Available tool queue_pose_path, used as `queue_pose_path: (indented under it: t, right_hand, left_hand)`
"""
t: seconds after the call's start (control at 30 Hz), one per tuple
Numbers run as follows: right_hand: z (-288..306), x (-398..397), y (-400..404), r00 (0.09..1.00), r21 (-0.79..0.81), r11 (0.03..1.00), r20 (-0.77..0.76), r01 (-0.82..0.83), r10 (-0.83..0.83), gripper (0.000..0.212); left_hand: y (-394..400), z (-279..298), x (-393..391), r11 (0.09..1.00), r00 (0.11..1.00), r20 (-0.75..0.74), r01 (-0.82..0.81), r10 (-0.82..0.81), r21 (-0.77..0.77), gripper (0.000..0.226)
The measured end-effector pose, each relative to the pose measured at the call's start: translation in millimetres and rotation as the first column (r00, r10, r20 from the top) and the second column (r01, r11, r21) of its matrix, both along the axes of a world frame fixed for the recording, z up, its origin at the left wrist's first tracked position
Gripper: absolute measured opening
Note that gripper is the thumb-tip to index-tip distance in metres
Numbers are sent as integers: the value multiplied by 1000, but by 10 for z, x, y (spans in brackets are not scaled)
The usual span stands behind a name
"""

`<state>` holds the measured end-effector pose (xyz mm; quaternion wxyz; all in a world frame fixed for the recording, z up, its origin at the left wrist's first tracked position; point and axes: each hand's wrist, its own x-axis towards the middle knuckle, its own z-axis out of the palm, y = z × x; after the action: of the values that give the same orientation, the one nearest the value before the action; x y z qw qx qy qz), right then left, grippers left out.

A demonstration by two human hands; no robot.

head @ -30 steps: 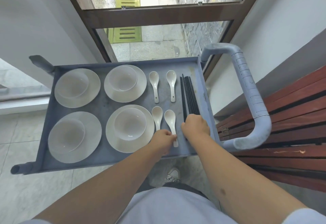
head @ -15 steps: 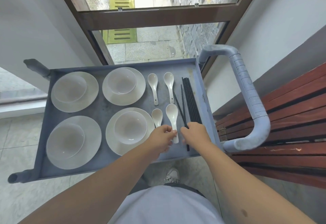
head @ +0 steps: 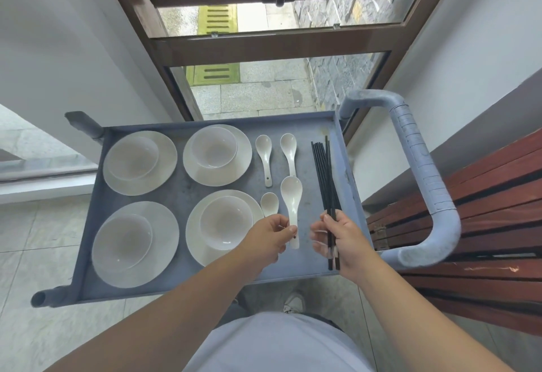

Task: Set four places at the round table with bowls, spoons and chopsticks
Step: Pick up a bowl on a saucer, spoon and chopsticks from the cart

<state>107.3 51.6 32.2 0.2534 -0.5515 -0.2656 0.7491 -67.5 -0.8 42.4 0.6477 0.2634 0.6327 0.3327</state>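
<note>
On a grey cart tray (head: 181, 193) stand several white bowls on plates, the nearest bowl (head: 225, 222) just left of my hands. My left hand (head: 271, 237) pinches the handle of a white spoon (head: 291, 200), lifted slightly over the tray. Another spoon (head: 269, 203) lies beside it, partly hidden by that hand, and two more spoons (head: 263, 154) lie farther back. My right hand (head: 337, 237) grips a pair of black chopsticks (head: 332, 251) at their near ends. The remaining chopsticks (head: 321, 172) lie in a bundle along the tray's right side.
The cart's grey handle (head: 422, 178) curves up on the right. A red-brown slatted bench (head: 484, 222) stands right of the cart. A brown-framed glass door (head: 264, 49) is behind the cart, white walls on both sides. My shoe (head: 294, 302) shows on the tiled floor.
My left hand has picked up a spoon by its handle. My right hand has drawn two chopsticks out of the bundle toward me. The view has tilted back a little.
</note>
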Motion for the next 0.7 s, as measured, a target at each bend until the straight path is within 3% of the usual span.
queue_pose_path:
  t: [0.1, 0.2, 0.27, 0.37, 0.47, 0.57, 0.7]
  right_hand:
    - [71, -61, -13, 994, -18, 999, -105, -45, 43, 10]
    - [136, -236, -47, 985, -4, 995, -138, -102, 100, 35]
    - [165, -390, -89, 978, 38, 980, -65, -194, 196, 44]
    - [158, -591, -121, 965, 55, 966, 80, -254, 249, 31]
    - [145, -725, -107, 951, 15, 962, 157, -272, 267, 34]
    - [122, -840, -107, 951, 4, 960, 138, -281, 277, 37]
    - [55, -917, -43, 978, -33, 986, 122, -164, 167, 31]
  left_hand:
    - [-34, 64, -14, 1000, 1000, 0, -6, 6, 30, 20]
    - [-68, 117, -20, 996, 1000, -18, 25, -23, 87, 17]
    - [-90, 147, -24, 989, 999, -34, 43, -38, 143, 12]
    - [-128, 172, -64, 980, 999, -49, 29, -19, 199, 18]
    - [-196, 181, -150, 984, 998, -47, -28, 37, 175, 21]
    - [-293, 173, -263, 988, 992, -73, -97, 106, 123, 18]
    - [-521, 143, -498, 982, 974, -129, -188, 185, -16, 10]
